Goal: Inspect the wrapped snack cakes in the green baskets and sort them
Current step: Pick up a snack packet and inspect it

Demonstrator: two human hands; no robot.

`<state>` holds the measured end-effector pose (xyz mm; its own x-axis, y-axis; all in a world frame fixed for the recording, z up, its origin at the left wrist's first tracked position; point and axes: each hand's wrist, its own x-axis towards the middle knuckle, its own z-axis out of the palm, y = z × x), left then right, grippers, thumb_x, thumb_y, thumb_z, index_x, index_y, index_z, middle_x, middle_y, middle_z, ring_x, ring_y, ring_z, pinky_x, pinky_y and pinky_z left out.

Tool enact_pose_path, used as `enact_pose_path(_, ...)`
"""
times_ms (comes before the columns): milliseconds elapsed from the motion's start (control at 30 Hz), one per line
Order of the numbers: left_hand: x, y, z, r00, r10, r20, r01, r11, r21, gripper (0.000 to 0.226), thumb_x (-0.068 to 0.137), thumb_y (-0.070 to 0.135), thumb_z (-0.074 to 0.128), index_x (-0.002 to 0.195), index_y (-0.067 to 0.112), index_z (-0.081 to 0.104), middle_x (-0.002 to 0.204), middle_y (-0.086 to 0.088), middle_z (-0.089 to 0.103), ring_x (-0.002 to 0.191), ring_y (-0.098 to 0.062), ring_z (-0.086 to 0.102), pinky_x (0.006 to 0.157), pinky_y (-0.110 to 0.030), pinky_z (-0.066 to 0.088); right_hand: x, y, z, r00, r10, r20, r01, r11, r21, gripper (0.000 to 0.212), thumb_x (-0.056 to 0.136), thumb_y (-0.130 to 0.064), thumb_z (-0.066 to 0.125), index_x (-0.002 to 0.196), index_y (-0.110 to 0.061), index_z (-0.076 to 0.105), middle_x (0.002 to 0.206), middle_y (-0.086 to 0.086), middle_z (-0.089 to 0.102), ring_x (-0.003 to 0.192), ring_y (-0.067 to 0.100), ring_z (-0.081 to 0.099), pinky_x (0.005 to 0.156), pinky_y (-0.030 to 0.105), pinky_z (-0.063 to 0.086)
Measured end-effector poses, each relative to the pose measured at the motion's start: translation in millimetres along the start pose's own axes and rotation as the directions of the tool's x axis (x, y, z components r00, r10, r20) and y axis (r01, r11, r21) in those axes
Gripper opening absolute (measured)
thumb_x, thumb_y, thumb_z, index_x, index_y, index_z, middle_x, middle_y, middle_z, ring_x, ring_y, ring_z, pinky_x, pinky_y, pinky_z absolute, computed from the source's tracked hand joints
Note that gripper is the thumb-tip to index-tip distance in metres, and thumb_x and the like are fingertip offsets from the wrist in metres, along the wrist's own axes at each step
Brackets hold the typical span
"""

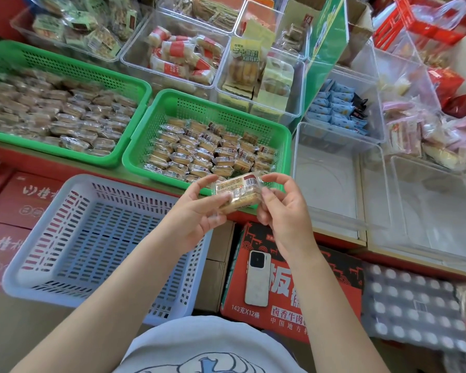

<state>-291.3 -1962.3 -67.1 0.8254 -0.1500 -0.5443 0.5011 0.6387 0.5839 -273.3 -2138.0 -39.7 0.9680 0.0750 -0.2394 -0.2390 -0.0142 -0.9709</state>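
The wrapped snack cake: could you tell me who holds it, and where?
Both hands hold the wrapped snack cake: left hand at its left end, right hand at its right.

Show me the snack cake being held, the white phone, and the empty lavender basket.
snack cake point(237, 193), head view, wrapper's label face
white phone point(257, 281), head view, middle of its back
lavender basket point(38, 235), head view, left wall

There are two green baskets point(135, 87) point(285, 135), both full of more small cakes point(199, 152) than can be counted. There is one blue basket point(38, 265), one phone point(257, 278) and two hands point(197, 211) point(285, 208) holding one cake point(238, 193).
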Motion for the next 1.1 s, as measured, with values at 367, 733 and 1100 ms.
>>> enact_pose_path(367, 20, -17, 4, 0.905, 0.424, -0.042, -0.246, 0.601, 0.76, 0.012, 0.087, 0.018, 0.079, 0.095, 0.02, 0.071, 0.087, 0.002, 0.075, 0.069, -0.008, 0.071, 0.06, -0.02, 0.054, 19, 2, -15, 0.962, 0.233, -0.144, -0.2, 0.956, 0.213, 0.016, 0.102, 0.001, 0.044, 0.106, -0.002, 0.06, 0.062, 0.003, 0.045, 0.05, 0.012, 0.037, 0.047, 0.023, 0.032)
enact_pose_path(733, 63, -12, 14, 0.982, 0.023, -0.188, 0.02, 0.975, 0.22, 0.023, 0.098, 0.029, 0.063, 0.109, 0.008, 0.061, 0.11, -0.014, 0.069, 0.092, -0.031, 0.074, 0.068, -0.035, 0.064, 55, 13, -26, 0.977, 0.212, -0.033, -0.196, 0.945, 0.26, 0.015, 0.104, -0.003, 0.043, 0.108, -0.006, 0.057, 0.065, 0.003, 0.042, 0.05, 0.012, 0.039, 0.048, 0.022, 0.036)
enact_pose_path(1100, 131, 2, 0, 0.987, 0.136, -0.091, -0.072, 0.861, 0.503, 0.031, 0.094, 0.018, 0.069, 0.125, 0.018, 0.063, 0.116, -0.005, 0.072, 0.101, -0.017, 0.068, 0.083, -0.029, 0.056, 121, 39, -40, 0.98, 0.188, 0.069, -0.135, 0.874, -0.466, 0.022, 0.093, -0.036, 0.068, 0.111, -0.033, 0.055, 0.096, -0.012, 0.062, 0.09, 0.017, 0.065, 0.08, 0.032, 0.054)
